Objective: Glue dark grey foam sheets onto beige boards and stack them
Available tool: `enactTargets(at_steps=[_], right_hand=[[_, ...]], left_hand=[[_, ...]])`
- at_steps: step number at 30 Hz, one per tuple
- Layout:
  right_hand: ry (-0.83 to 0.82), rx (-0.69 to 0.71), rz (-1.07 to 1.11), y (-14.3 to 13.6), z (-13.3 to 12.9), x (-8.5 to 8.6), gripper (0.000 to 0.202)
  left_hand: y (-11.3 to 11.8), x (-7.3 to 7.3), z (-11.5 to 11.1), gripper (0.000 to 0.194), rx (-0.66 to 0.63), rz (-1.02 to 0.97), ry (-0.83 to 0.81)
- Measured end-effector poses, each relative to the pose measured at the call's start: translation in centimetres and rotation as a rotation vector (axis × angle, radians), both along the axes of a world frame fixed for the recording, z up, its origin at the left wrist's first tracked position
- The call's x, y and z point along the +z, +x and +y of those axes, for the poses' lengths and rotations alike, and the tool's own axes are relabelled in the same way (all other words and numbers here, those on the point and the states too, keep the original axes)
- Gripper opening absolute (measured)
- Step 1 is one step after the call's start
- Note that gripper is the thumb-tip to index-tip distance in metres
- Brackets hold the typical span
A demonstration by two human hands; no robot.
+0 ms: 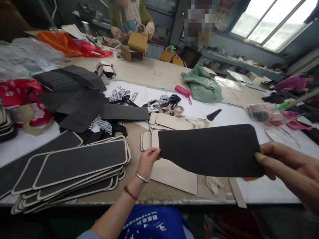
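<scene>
A black sheet (209,151) is stretched between both hands above the table. My left hand (149,160) pinches its left corner, and my right hand (286,166) grips its right edge between thumb and fingers. Beneath the sheet lies a large cream panel (174,179), partly covered by it. Smaller cream pieces (171,121) are stacked just behind. To the left of my left hand rests a pile of black panels with cream borders (82,162).
Black sheets (79,109) and a dark stack (69,79) lie at the left. Farther back are a green plastic bag (203,84), a pink case (183,90) and patterned straps (161,101). Across the table a person handles a yellow bag (138,41). Plastic-wrapped items (266,114) lie right.
</scene>
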State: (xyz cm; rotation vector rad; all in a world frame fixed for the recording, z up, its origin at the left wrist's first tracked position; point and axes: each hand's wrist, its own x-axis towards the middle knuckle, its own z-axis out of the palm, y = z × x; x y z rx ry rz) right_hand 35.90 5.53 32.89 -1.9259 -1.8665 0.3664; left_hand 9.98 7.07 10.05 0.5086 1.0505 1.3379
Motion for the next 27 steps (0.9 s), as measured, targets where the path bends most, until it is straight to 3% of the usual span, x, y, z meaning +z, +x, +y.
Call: enactTargets(at_steps=[3,6,9,12,16,22,27], right_hand=[[-0.208,-0.066,0.179,1.3,-1.8,-5.8,0.029],[-0.321,-0.148,0.389,2.9,-3.9,-14.3,0.031],[-0.403,-0.261,0.570,3.6,-5.7,-22.4,0.033],[-0.410,-0.340,0.638,3.6,-6.9,-27.6,0.032],[-0.388,-0.326,0.545,3.2,-7.1,-30.3,0.028],[-0.292,-0.305,0.230,2.8,-5.7,-30.8,0.024],[-0.313,-0.305,0.087,2.8,-5.2,-31.3,0.021]], left_hand=[[-2.8,-1.3,-1.3,0.028,-0.048,0.227,-0.020],[-4.7,-3.3,-2.4,0.028,-0.172,0.474,-0.072],[-5.1,-5.3,-2.8,0.028,-0.269,0.669,-0.147],[-4.6,-6.8,-2.5,0.025,-0.298,0.799,-0.220],[-4.2,-7.5,-1.8,0.022,-0.310,0.906,-0.262],[-4.0,-7.7,-1.7,0.021,-0.323,1.014,-0.297],[-3.2,-7.9,-2.0,0.022,-0.317,1.062,-0.310]])
